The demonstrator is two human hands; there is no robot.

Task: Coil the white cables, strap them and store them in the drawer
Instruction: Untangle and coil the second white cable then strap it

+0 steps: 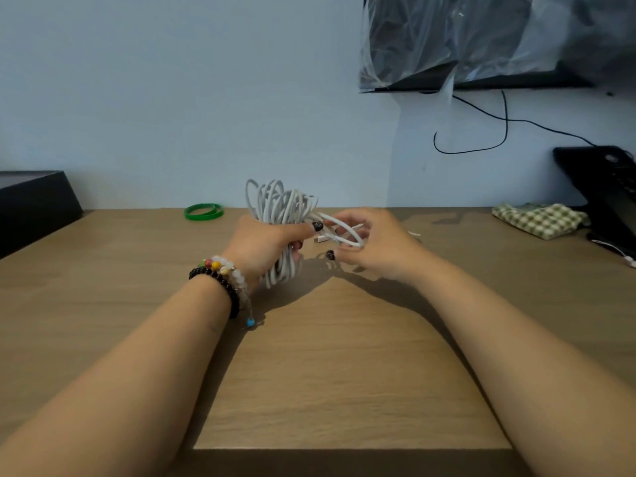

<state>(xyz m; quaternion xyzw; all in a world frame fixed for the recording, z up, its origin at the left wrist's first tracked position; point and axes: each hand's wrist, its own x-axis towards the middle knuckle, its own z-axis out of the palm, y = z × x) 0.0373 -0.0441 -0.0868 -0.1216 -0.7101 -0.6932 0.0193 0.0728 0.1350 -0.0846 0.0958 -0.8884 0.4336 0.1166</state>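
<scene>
Head view shows us near the end of the coiling step; our left hand is wrapped tight round the middle of the bundle of white cable, which stands upright above the wooden desk, loops fanning out above the fist and hanging below it; our right hand pinches the loose tail of the cable just beside the bundle, fingers curled on it, the plug end poking out between the two hands; we judge that the tail must next be wound round or tucked into the coil, then the bundle strapped; the green bands lying on the desk near the wall, well apart from the hands, look like the likely straps, so one hand would have to let go and reach for them while the other keeps the loops from springing apart; no drawer shows in this view; a checked cloth lies at the right; we can read no brand, label or writing anywhere.
</scene>
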